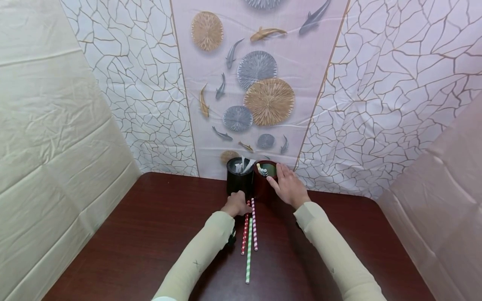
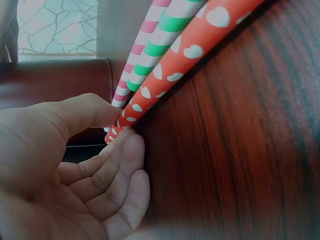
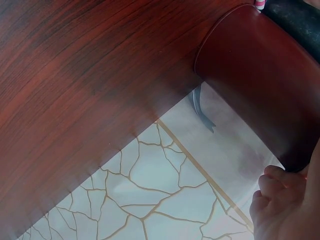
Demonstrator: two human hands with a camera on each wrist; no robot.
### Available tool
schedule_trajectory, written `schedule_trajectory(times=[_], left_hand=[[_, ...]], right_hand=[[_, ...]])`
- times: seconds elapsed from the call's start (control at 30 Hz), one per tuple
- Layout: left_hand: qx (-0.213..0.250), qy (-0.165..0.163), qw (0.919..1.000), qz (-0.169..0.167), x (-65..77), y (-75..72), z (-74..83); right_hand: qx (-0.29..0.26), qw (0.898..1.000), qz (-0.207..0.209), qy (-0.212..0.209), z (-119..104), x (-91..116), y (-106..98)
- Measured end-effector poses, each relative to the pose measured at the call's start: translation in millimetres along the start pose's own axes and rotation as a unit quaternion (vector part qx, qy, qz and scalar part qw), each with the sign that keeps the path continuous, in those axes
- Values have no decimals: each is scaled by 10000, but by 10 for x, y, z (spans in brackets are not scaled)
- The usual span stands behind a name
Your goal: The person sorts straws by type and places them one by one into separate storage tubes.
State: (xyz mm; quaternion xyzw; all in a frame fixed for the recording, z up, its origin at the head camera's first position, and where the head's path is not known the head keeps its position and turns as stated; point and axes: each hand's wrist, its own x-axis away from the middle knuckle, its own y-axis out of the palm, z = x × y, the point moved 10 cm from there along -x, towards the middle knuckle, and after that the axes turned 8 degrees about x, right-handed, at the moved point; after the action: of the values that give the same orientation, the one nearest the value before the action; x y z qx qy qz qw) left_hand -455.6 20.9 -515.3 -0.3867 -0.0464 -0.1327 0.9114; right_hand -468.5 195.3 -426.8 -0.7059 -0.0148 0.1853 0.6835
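Observation:
In the left wrist view, my left hand point(image 2: 75, 165) pinches the far end of a red paper straw point(image 2: 155, 75) with white hearts between thumb and fingers. Beside it on the table lie a green-striped straw point(image 1: 249, 251) and a pink-striped straw point(image 1: 254, 225). My right hand point(image 1: 290, 187) holds the right side of a dark red cup point(image 1: 261, 186) at its rim, the thumb on the near side. Several thin pale and dark-striped sticks point(image 1: 263, 170) lean inside that cup. Left of it stands a black cup point(image 1: 239, 184) with white pieces point(image 1: 244, 166) sticking up.
Both cups stand at the back edge of the dark wooden table point(image 1: 169, 225). A patterned cloth wall point(image 1: 241, 62) rises right behind them, and cream cloth point(image 1: 49, 146) hangs along the left and right sides.

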Motion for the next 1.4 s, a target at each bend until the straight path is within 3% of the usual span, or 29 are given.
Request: schedule_trajectory(times=[0.57,1.0,1.17,1.2,1.4], left_hand=[[-194,-167,9997,-48,34,-189,26],[-220,258,9992,231,215,-431,154],[-236,444,9987,116,209,-475,187],[-204,627,9977,121,84,-431,110],[-137,776,9969,-40,150,-495,197]], right_hand=[[33,9999,-98,8,-14,-18,-13],[-35,9998,-188,45,0,-11,-15],[-9,9997,-244,47,7,-4,4],[-3,9997,-248,41,8,-1,8],[-6,9999,-153,-38,0,12,6]])
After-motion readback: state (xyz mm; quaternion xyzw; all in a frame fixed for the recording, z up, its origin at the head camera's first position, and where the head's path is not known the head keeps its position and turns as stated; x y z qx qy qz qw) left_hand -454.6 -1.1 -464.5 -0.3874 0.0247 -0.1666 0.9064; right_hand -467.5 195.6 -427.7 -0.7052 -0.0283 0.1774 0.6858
